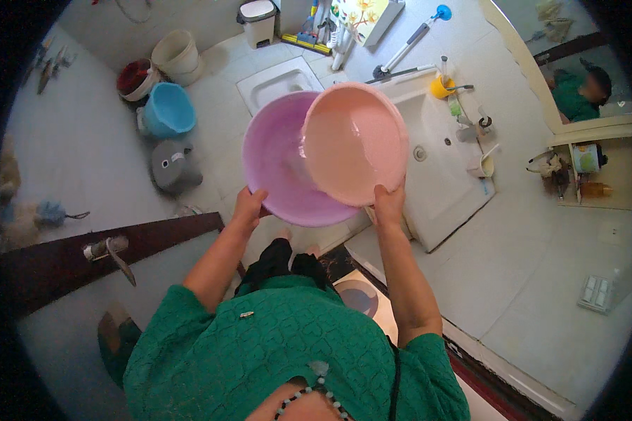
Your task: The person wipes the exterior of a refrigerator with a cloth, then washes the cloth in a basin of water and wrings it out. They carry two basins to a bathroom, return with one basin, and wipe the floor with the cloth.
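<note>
In the head view my left hand (pixel 250 206) grips the near left rim of a round purple plastic basin (pixel 274 158). My right hand (pixel 388 204) holds the near rim of a smaller pink plastic basin (pixel 392 142), its thumb over the edge. The pink basin overlaps the right side of the purple one and hides that part of it. Bright glints cross the inside of the pink basin; whether it holds water I cannot tell. Both basins are in front of me at about waist height, above the tiled floor.
A white washbasin (pixel 437 205) with a yellow cup (pixel 442 87) and a faucet is on the right. A white squat toilet pan (pixel 274 79) lies ahead. Blue (pixel 169 110) and white buckets (pixel 175 55) and a grey container (pixel 175 167) line the left wall. A door handle (pixel 108 250) juts out at left.
</note>
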`<state>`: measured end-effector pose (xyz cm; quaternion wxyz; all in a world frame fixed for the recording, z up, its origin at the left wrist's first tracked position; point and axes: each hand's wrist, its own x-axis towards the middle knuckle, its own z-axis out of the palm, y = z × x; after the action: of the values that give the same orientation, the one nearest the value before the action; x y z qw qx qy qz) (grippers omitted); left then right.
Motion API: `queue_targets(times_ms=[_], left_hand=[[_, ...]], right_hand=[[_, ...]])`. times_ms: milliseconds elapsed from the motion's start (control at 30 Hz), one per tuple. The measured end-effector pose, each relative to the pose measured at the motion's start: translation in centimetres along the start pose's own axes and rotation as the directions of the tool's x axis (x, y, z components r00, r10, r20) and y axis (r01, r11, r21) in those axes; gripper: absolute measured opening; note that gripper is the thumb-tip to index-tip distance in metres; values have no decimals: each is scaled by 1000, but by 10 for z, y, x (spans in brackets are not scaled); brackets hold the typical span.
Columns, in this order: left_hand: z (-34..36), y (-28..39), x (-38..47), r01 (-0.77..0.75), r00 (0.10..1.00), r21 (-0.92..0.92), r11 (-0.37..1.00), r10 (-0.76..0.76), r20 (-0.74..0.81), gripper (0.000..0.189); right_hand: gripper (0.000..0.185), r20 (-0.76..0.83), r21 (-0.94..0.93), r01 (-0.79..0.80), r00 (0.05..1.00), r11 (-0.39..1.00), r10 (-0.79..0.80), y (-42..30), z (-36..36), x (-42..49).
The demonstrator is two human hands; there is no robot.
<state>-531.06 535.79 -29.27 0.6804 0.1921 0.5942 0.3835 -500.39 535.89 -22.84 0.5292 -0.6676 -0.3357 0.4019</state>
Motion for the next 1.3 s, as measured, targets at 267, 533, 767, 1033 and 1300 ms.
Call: queue_targets(times_ms=[267, 533, 767, 1033, 1300], left_hand=[[-16, 9, -12, 23, 998, -125, 992, -16, 61, 41], [-4, 8, -20, 11, 1000, -125, 992, -8, 29, 43], [4, -50, -31, -51, 992, -239, 970, 22, -124, 40], [-12, -136, -78, -147, 984, -340, 929, 104, -141, 48], [-25, -186, -151, -130, 953, -235, 963, 55, -299, 41]], right_hand=[[66, 67, -427, 449, 881, 785, -468, -60, 11, -13], [54, 208, -499, 801, 481, 331, -852, -94, -20, -16], [43, -243, 307, 359, 925, 881, -292, -48, -75, 43], [25, 152, 616, -462, 864, 638, 479, 117, -144, 145], [28, 123, 802, -409, 827, 435, 549, 184, -153, 151]])
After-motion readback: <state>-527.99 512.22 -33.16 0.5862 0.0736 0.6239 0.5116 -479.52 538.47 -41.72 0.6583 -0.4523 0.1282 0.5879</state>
